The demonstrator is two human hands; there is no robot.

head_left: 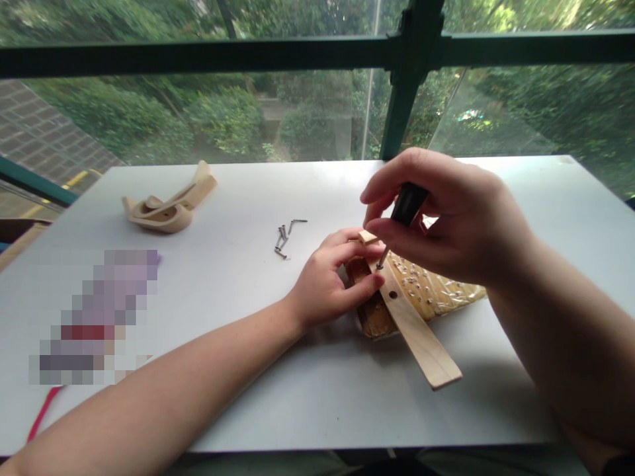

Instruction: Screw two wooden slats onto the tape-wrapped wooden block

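Note:
My right hand is closed around the black handle of a screwdriver. The shaft slants down, and its tip meets a screw standing in a flat pale wooden strip. Below that screw the strip has a dark round hole. My left hand grips the strip's upper part, thumb on the near side and fingers across the far side, pressing it on a brown block. The block has a yellowish, pitted top wrapped in clear plastic. Part of the strip's far end is hidden behind my hands.
Several loose screws lie on the white table left of the block. Curved wooden pieces rest at the back left. A blurred-out purplish item with a red strap lies at the left. Windows with a green frame stand behind.

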